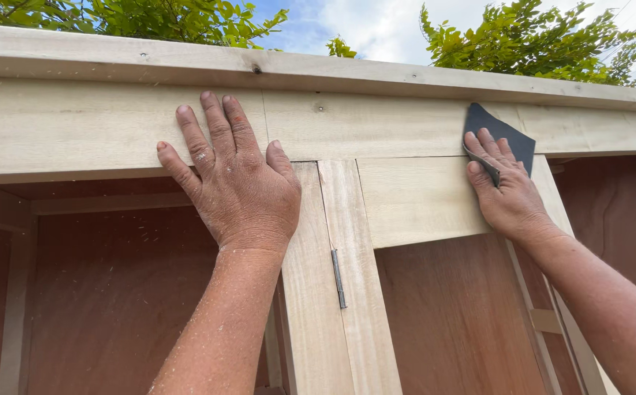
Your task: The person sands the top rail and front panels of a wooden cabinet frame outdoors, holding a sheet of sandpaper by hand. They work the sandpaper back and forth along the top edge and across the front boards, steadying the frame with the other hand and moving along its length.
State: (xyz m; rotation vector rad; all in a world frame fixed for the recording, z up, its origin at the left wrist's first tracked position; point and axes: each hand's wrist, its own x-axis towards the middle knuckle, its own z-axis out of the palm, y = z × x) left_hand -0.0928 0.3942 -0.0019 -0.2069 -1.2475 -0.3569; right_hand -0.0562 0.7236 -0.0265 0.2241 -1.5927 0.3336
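Outdoors, leaves and cloudy sky above a bare-wood cabinet frame with reddish plywood panels. Left hand flat, fingers spread, on the top rail, gripping nothing, bracing. Right hand presses a folded dark sandpaper sheet against the same rail, further right, fingers closed over its lower edge. Hinge sits on the door stile below. Forearms dusted with sawdust. Risks, as judged: paper is pinched only by fingertips, so it could slip out; raw edges may splinter the bare palm; uneven pressure could round the rail's edge.
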